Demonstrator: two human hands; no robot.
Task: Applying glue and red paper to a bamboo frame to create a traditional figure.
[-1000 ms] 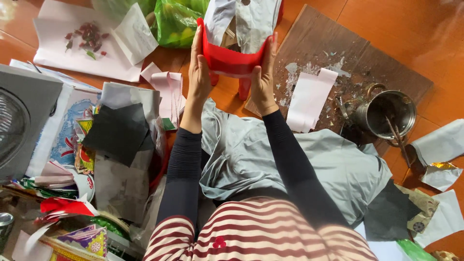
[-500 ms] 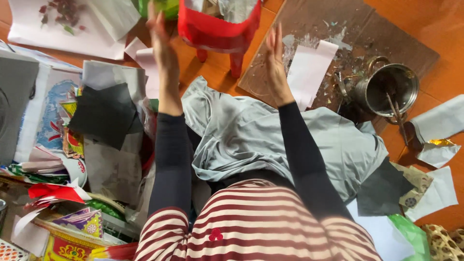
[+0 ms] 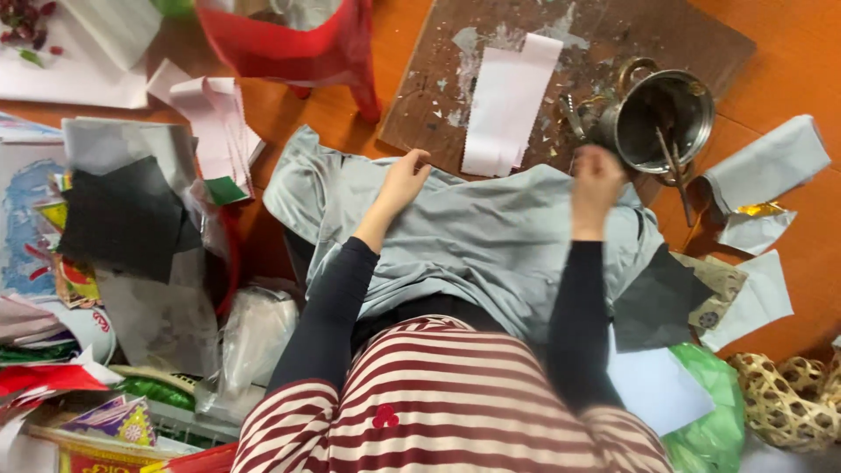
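Loosely, the soft pale grey cloth [image 3: 491, 241] spread over the lap is touched by the half-curled, empty left hand [image 3: 405, 180]; the blurred right hand [image 3: 597, 182], grip unreadable, is raised near the steel pot [image 3: 661, 118]. Limp and light, it is probably best pinched at an edge.

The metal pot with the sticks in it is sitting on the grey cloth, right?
Not quite. In the head view the metal pot with the sticks sits on the brown board, beyond the edge of the grey cloth, close to the right hand.
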